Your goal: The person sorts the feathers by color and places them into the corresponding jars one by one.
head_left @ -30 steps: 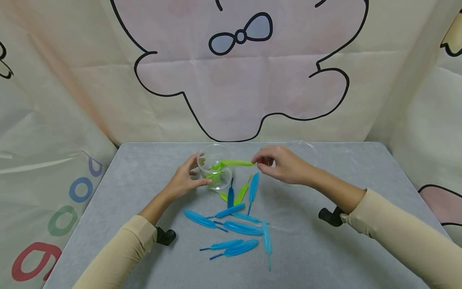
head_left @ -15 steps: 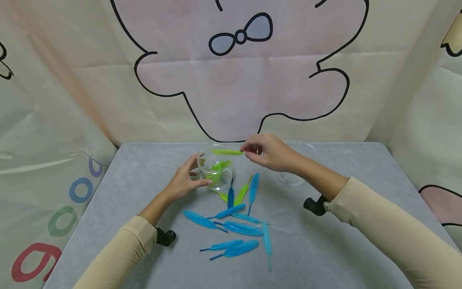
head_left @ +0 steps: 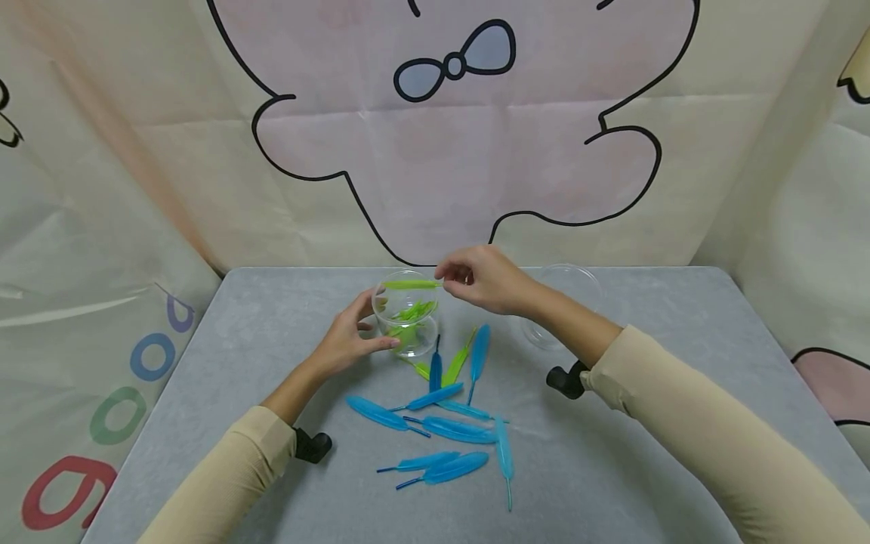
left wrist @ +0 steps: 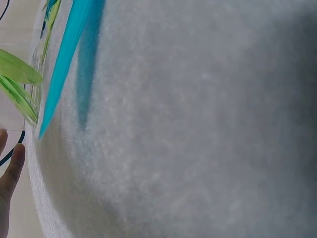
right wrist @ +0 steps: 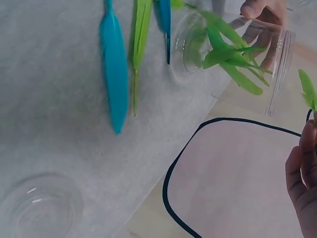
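Observation:
My left hand (head_left: pixel 347 336) holds a clear plastic jar (head_left: pixel 430 334) around its side, thumb in front and fingers behind. Several green feathers (head_left: pixel 411 313) lie inside it. Just above the jar's mouth, my right hand (head_left: pixel 485 279) pinches one green feather (head_left: pixel 411 285) by its quill end, the vane pointing left over the opening. In the right wrist view this feather (right wrist: pixel 308 88) shows at the right edge, apart from the jar rim. Two green feathers, one of them (head_left: pixel 457 367) beside a dark blue feather (head_left: pixel 435 369), lie on the table close to the jar.
Several blue feathers (head_left: pixel 454 467) are scattered over the grey table (head_left: pixel 584 483) in front of the jar. A second clear jar (head_left: pixel 579 285) stands at the back right, partly behind my right forearm. A printed cloth (head_left: pixel 435 151) hangs behind the table's far edge.
My right hand has moved left and up, bringing the green feather from the jar's right side to above its mouth. The left hand and jar stay put.

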{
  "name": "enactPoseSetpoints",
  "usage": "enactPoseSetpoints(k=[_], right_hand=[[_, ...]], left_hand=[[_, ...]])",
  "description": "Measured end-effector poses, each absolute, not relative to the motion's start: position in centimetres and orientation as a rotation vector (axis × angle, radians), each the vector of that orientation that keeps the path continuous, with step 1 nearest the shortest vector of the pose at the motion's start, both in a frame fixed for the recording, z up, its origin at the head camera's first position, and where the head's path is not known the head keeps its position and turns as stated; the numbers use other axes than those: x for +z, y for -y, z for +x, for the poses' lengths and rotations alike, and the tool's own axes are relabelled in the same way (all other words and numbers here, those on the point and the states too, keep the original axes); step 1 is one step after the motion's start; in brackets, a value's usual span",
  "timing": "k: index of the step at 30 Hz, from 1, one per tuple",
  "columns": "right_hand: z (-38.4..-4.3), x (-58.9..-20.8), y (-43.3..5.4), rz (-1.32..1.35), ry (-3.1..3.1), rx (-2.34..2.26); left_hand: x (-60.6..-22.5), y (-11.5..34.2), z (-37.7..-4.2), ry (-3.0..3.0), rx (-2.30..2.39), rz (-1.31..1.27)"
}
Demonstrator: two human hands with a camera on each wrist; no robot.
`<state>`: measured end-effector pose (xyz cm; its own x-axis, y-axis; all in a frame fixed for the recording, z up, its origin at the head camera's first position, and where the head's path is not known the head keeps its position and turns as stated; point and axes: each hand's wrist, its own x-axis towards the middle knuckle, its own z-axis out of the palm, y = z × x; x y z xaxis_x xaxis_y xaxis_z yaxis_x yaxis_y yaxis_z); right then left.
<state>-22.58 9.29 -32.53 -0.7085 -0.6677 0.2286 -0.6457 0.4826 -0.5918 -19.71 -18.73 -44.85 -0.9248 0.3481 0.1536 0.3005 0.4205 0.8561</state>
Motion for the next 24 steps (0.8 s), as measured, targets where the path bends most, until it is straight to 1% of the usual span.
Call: enactPoseSetpoints(k=[11,24], right_hand=[[-23.1,-33.5,-7.9,-1.153,-2.656,-1.011],[-23.1,-34.1,-7.1,-1.16,-2.634,-1.093]], left_hand=[[-45.0,18.8,-19.7,-2.603,1.556,0.587],[-45.0,18.8,-19.7,-2.597,1.557,0.601]])
